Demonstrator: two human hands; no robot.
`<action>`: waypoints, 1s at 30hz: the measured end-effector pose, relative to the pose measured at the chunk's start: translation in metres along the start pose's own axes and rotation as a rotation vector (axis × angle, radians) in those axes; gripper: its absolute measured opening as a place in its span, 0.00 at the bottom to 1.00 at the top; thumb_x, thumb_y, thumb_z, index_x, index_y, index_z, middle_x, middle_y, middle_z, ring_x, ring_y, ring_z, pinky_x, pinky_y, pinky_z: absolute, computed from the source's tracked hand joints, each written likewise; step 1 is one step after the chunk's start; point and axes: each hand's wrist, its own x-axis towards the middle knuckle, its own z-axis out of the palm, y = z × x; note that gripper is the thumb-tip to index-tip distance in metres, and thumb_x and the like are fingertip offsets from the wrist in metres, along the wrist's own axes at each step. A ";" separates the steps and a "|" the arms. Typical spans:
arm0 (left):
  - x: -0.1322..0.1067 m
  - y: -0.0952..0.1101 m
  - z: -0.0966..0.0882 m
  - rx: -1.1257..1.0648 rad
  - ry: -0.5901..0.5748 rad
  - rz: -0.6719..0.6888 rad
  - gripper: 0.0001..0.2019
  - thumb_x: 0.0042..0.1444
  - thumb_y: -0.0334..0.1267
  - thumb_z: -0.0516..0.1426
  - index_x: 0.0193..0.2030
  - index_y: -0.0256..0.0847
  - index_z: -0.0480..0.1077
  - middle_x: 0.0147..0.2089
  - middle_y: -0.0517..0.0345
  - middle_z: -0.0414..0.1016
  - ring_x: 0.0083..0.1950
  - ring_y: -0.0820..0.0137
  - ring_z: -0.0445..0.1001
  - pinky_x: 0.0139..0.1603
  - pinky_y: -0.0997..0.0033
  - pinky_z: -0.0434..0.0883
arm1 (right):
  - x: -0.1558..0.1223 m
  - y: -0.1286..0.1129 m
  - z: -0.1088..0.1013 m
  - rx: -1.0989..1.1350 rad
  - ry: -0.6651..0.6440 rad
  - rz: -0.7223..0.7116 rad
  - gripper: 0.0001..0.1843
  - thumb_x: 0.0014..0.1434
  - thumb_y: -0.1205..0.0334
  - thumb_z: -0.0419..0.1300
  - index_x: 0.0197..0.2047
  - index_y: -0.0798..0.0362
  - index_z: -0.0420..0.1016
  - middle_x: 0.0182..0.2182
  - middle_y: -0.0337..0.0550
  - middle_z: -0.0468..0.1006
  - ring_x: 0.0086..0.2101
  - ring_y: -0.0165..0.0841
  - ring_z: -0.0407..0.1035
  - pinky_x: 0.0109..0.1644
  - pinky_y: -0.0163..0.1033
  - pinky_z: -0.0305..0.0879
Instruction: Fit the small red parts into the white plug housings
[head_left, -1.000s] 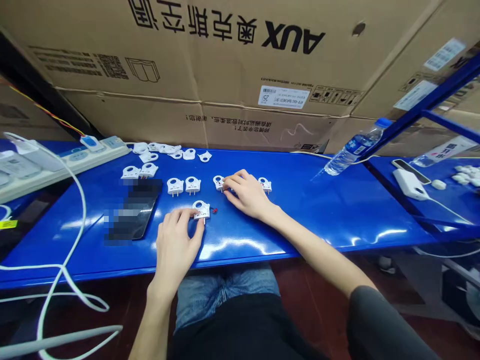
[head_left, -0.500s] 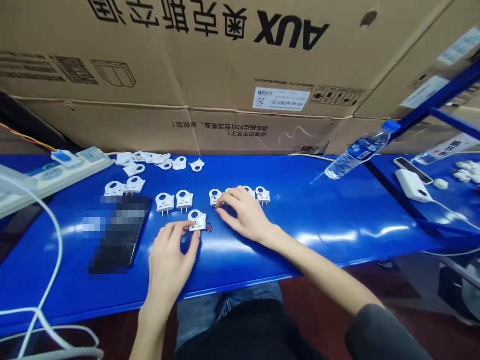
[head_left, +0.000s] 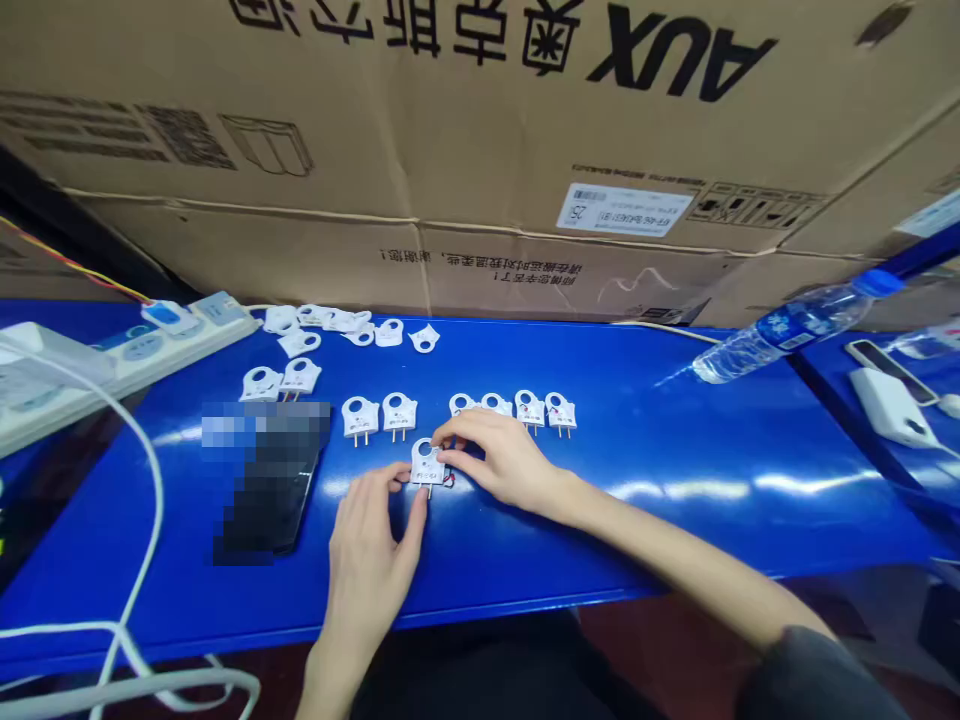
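Note:
On the blue table a white two-pin plug (head_left: 426,470) with a round hole at its top lies with its pins toward me. Short red and black wires stick out at its right side. My left hand (head_left: 376,535) is closed on it, the index finger at its left edge and the thumb by the pins. From the right, my right hand (head_left: 510,462) has its thumb and index finger closed at the plug's upper right edge. Just behind that hand stands a row of similar plugs (head_left: 529,408), partly covered by it. Two more plugs (head_left: 360,416) sit to the left.
Loose white ring-topped covers (head_left: 389,333) lie at the back beside a power strip (head_left: 124,355). A dark, partly pixelated phone (head_left: 274,490) is at the left. A water bottle (head_left: 795,325) leans at the right. A large cardboard box (head_left: 420,190) closes off the back.
My right hand has left the plug row and come to the upper right edge of the plug in my left hand. The camera view has shifted left.

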 end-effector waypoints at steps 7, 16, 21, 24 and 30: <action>-0.003 -0.001 -0.002 0.001 -0.008 0.017 0.16 0.70 0.48 0.55 0.58 0.44 0.68 0.48 0.51 0.77 0.50 0.58 0.76 0.52 0.56 0.73 | 0.005 0.013 0.022 -0.121 0.015 -0.205 0.12 0.76 0.57 0.56 0.49 0.52 0.78 0.44 0.46 0.83 0.44 0.36 0.75 0.49 0.41 0.72; -0.007 0.003 0.002 0.053 0.000 0.082 0.18 0.70 0.47 0.54 0.61 0.41 0.66 0.51 0.48 0.78 0.50 0.56 0.75 0.52 0.53 0.72 | -0.009 0.021 0.038 -0.389 0.141 -0.327 0.14 0.77 0.60 0.53 0.52 0.53 0.80 0.47 0.46 0.85 0.44 0.36 0.72 0.50 0.41 0.70; -0.009 0.003 0.003 0.046 0.017 0.070 0.19 0.70 0.47 0.53 0.62 0.42 0.64 0.51 0.49 0.78 0.50 0.56 0.76 0.54 0.53 0.72 | -0.013 0.020 0.043 -0.409 0.150 -0.283 0.14 0.76 0.60 0.55 0.55 0.54 0.80 0.40 0.47 0.83 0.42 0.36 0.71 0.43 0.39 0.69; -0.009 0.003 0.003 0.057 0.026 0.069 0.18 0.69 0.47 0.53 0.61 0.42 0.65 0.50 0.49 0.78 0.50 0.55 0.76 0.55 0.52 0.72 | -0.013 0.020 0.044 -0.409 0.136 -0.293 0.14 0.76 0.61 0.55 0.55 0.52 0.80 0.41 0.46 0.84 0.44 0.37 0.71 0.45 0.40 0.69; -0.008 0.002 0.004 0.057 0.020 0.085 0.18 0.69 0.47 0.54 0.61 0.42 0.65 0.50 0.50 0.78 0.49 0.56 0.76 0.54 0.52 0.72 | -0.010 0.020 0.042 -0.395 0.122 -0.297 0.14 0.75 0.62 0.56 0.55 0.53 0.82 0.44 0.45 0.86 0.43 0.38 0.69 0.47 0.42 0.69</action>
